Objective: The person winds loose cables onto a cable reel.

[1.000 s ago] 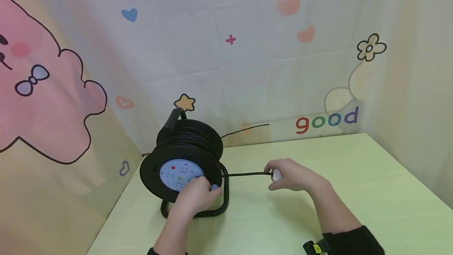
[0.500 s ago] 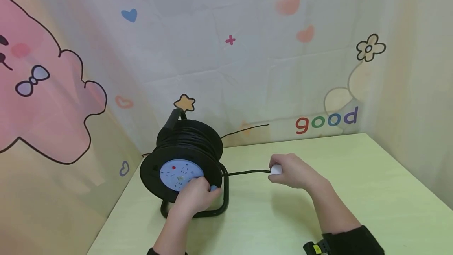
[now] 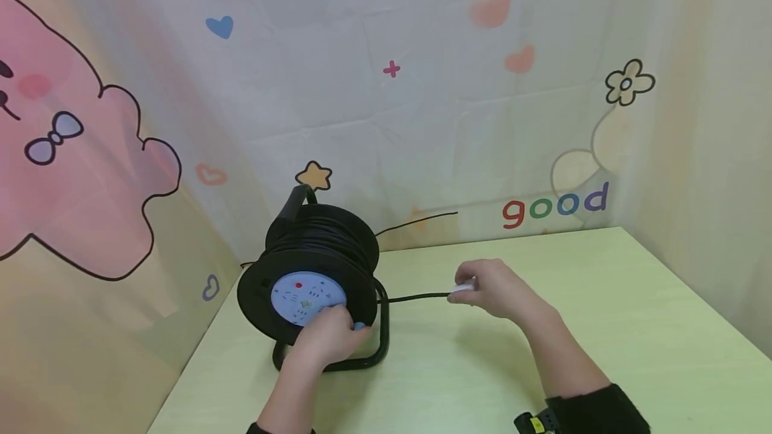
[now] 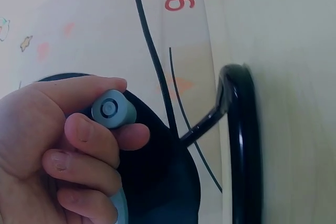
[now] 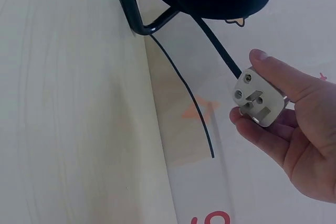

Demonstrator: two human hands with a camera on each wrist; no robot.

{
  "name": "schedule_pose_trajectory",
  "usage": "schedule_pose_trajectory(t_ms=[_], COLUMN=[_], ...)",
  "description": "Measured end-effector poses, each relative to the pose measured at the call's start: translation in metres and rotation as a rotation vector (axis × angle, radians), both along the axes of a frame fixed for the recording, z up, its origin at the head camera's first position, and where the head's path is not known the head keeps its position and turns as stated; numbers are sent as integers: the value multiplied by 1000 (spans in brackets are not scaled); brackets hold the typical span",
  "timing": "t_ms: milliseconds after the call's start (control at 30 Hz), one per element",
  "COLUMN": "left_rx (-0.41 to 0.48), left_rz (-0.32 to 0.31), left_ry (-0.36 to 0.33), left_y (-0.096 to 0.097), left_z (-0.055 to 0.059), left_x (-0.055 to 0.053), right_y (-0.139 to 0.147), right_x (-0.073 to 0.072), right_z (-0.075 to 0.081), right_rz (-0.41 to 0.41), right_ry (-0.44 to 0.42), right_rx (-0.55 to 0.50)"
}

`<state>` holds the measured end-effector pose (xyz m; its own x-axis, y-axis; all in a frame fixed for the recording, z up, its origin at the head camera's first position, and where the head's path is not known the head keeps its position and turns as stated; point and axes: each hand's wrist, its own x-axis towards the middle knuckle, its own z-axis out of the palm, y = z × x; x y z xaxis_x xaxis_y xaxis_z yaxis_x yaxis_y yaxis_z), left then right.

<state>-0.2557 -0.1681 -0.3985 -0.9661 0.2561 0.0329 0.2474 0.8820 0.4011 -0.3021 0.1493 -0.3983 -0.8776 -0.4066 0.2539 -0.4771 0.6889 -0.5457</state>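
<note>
A black cable reel (image 3: 256,295) stands on a tubular frame (image 3: 384,333), with black cord wound on its drum. Its round light-blue socket panel (image 3: 295,297) faces forward. At the panel's lower right, my left hand (image 3: 328,337) curls its fingers round a grey-blue knob (image 4: 111,109), seen close in the left wrist view. My right hand (image 3: 503,292) pinches a white plug (image 5: 259,98) between thumb and fingers, off to the right of the reel and above the table. From the plug, the free cord (image 3: 416,297) runs nearly straight to the reel.
The pale green table (image 3: 543,353) meets a printed curtain (image 3: 422,119) at the back. A thin dark line (image 3: 416,222) shows on the curtain behind the reel. The reel's carrying handle (image 3: 295,203) points up and back.
My right hand has risen slightly and shifted a little left, and the plug has turned in its fingers. My left hand stays at the knob; the reel looks almost unmoved.
</note>
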Motion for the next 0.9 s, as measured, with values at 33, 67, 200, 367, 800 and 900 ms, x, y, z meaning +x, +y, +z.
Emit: schedule_pose_trajectory(t_ms=[33, 67, 200, 367, 800, 900], left_rx=[2, 5, 11, 1, 16, 38], left_rz=[4, 9, 38, 48, 123, 140], left_ry=[-18, -37, -118, -161, -262, -278], left_y=[-2, -4, -13, -26, -68, -79], left_z=[-1, -2, -7, -14, -15, -12], left_x=[0, 0, 0, 0, 0, 1], right_y=[-2, -5, -16, -32, -82, -92], right_x=[0, 0, 0, -3, -7, -8], right_z=[0, -1, -3, -9, -22, -26], right_rz=[12, 22, 67, 137, 191, 193], right_ry=[-20, -33, -68, -91, -133, -124], right_rx=[-11, -14, -9, -3, -23, -47])
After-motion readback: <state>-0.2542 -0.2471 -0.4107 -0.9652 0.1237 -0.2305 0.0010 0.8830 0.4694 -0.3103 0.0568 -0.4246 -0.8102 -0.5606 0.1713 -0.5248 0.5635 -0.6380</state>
